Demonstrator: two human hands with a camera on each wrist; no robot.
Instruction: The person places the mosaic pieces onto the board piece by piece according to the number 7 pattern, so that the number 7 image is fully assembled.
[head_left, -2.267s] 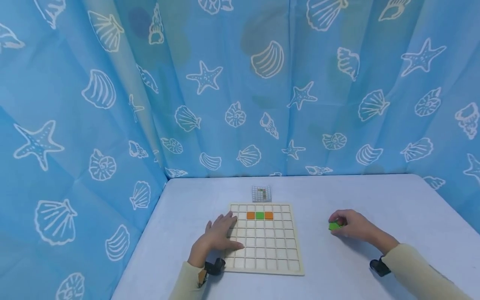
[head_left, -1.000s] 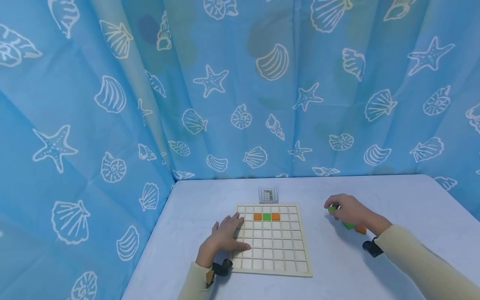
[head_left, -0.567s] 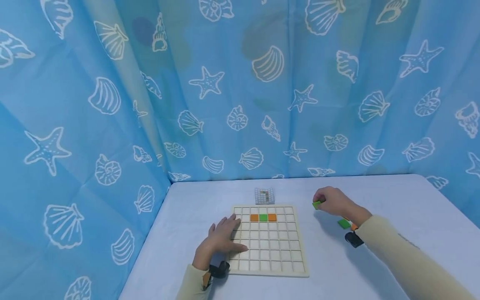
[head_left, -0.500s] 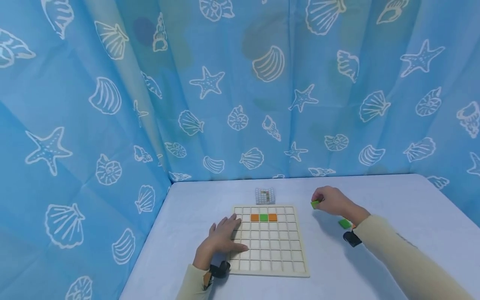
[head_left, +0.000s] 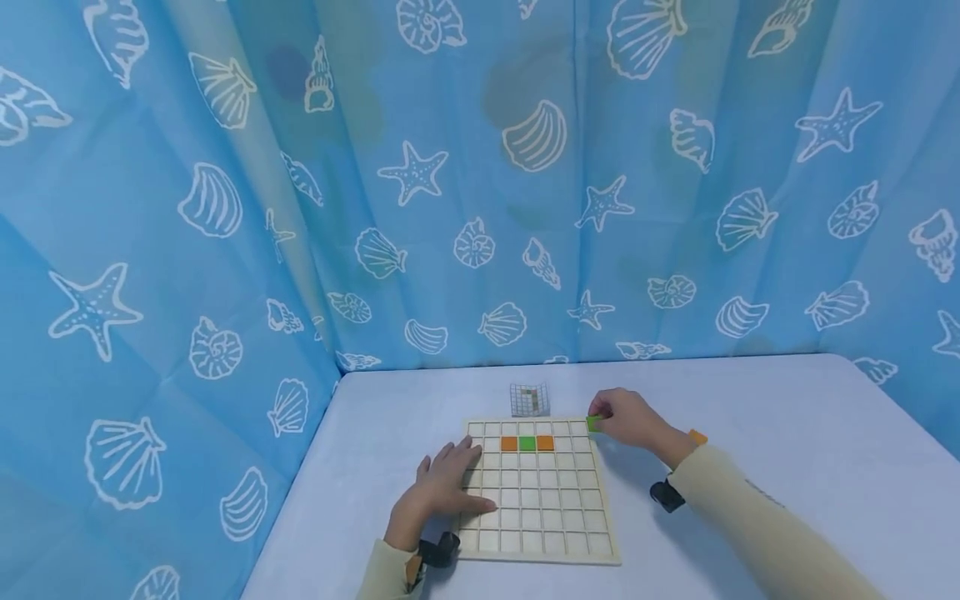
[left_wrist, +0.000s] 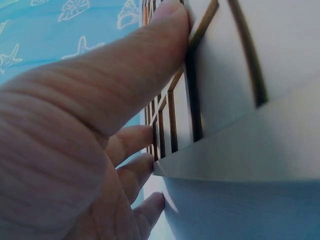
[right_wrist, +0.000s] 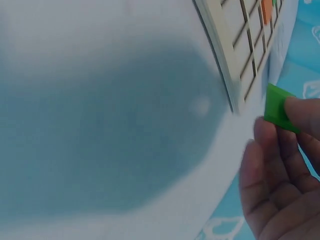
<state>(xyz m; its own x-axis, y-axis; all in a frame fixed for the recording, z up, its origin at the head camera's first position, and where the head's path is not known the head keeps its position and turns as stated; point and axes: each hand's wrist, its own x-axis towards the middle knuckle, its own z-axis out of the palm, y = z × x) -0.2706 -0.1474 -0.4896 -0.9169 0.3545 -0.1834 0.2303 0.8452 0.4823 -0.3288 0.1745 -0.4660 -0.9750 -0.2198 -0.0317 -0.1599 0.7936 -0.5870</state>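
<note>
I'm pinching a flat green tile [head_left: 594,423] in my right hand [head_left: 628,419] over the pale table [head_left: 787,433], seashell curtains [head_left: 525,167] hanging behind.

The right hand [right_wrist: 280,185] fills the lower right corner, its fingertips [right_wrist: 300,112] pinching a green tile [right_wrist: 278,107] in a tight grip. The tile hangs tilted, just beside the corner of the wooden grid board [right_wrist: 235,55], a narrow gap apart from its edge. The board runs up toward the top right, and an orange tile [right_wrist: 266,10] sits in one of its cells far from the hand. Left of the board, the pale tabletop [right_wrist: 100,130] carries a broad dark shadow. Blue patterned cloth [right_wrist: 305,45] shows beyond the board.
</note>
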